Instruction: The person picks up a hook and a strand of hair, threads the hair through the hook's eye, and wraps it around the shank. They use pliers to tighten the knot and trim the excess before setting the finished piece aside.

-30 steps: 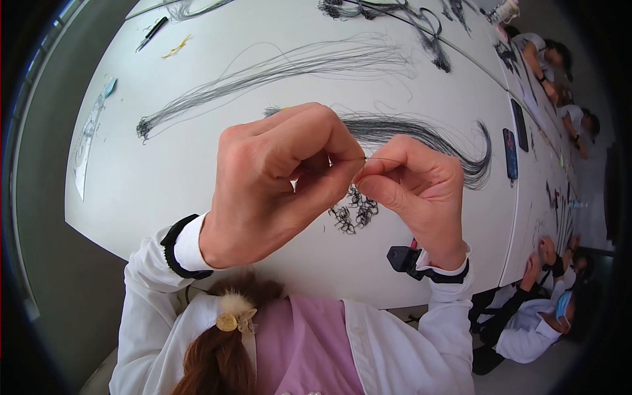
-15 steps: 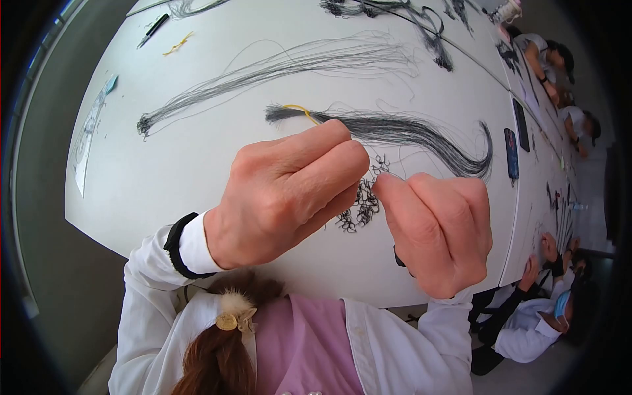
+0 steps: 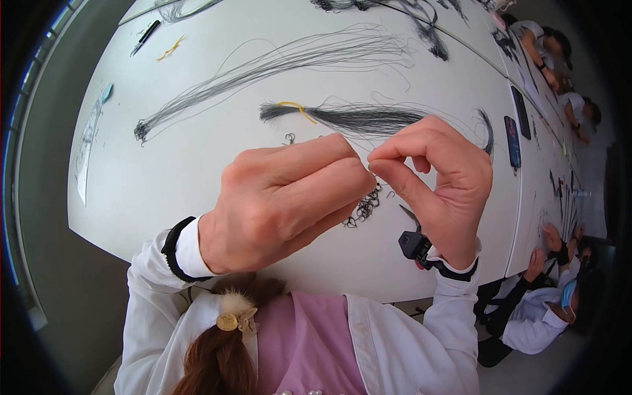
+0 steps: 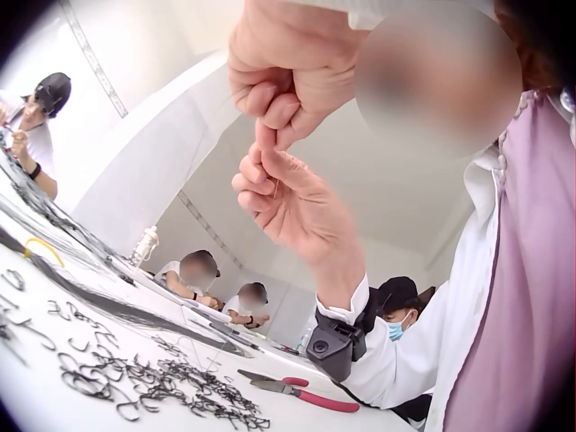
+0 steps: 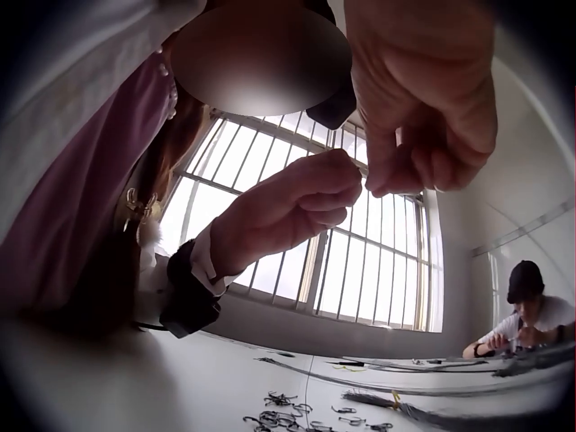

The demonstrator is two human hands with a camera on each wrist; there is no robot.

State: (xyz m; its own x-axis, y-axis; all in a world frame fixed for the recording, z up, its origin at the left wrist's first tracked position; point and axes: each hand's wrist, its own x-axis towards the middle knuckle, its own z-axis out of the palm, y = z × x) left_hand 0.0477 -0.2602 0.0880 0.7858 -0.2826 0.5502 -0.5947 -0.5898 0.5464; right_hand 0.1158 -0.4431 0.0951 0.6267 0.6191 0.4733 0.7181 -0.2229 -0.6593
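In the head view, my left hand [image 3: 283,197] has its fingers curled and pinches at the tips; the small hook there is hidden behind them. Against it, my right hand [image 3: 441,184] pinches fine line between thumb and forefinger, barely visible. The fingertips of both hands meet or nearly meet, above a pile of small dark hooks [image 3: 364,209]. The left wrist view has my left hand [image 4: 292,72] above my right hand [image 4: 301,202]. Beyond the hands lies a dark bundle of lines [image 3: 368,120] with a yellow tie [image 3: 299,110].
Another bundle of lines [image 3: 230,79] spreads farther back on the white table [image 3: 158,191]. Red-handled pliers [image 4: 326,402] lie near the hooks. A black pen [image 3: 145,37] is at the back left, a phone [image 3: 512,141] at the right. Other people sit along the right.
My right hand has turned over and back, rising from its lower position half a second ago. The dark tip and line seen between my fingertips a second ago are now hidden. The head view has shifted slightly.
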